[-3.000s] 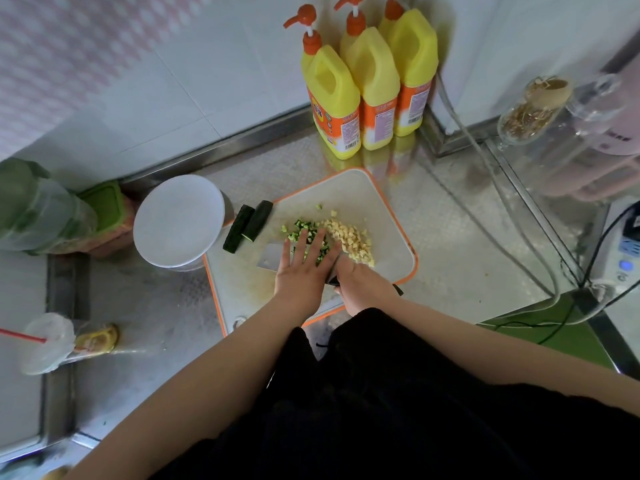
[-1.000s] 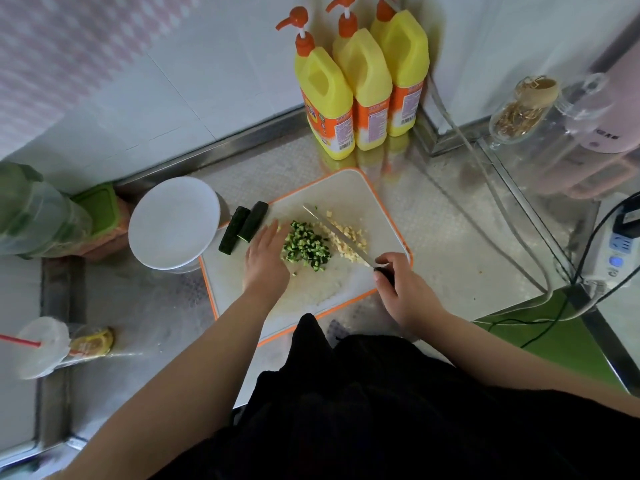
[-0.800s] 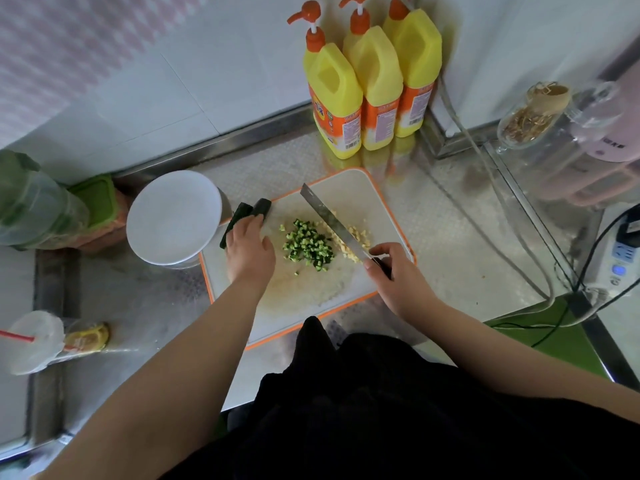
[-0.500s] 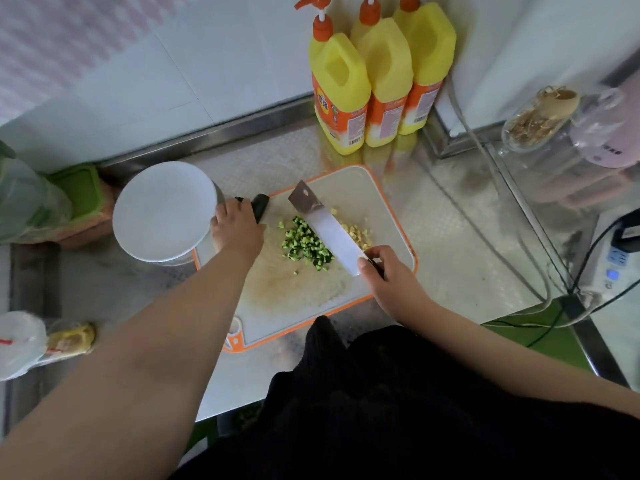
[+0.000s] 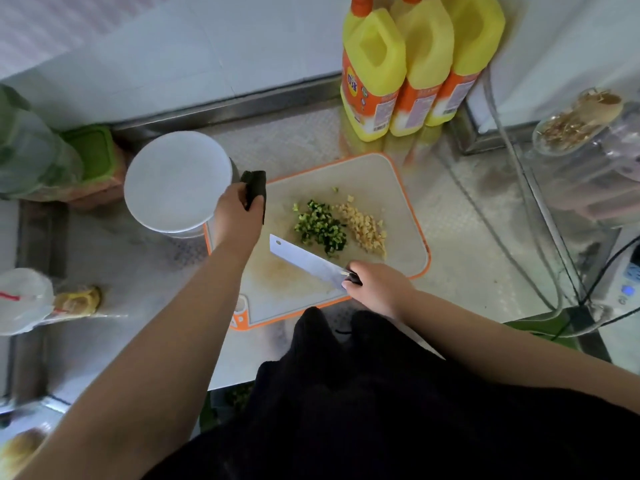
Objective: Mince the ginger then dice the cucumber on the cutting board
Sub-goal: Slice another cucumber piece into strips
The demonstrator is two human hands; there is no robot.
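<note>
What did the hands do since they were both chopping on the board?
The left hand left the diced cucumber, reached to the board's far-left edge and gripped the cucumber sticks. The right hand swung the knife off the piles to the near side. The minced ginger, cutting board and white plate stayed put.

Just one view here, a head-worn wide-angle cam looking steeply down and forward from right above the counter (image 5: 145, 278). The board (image 5: 388, 181) sits close, about centre frame, with the wall (image 5: 207, 57) up at 12 o'clock and the person's torso filling 6 o'clock.
</note>
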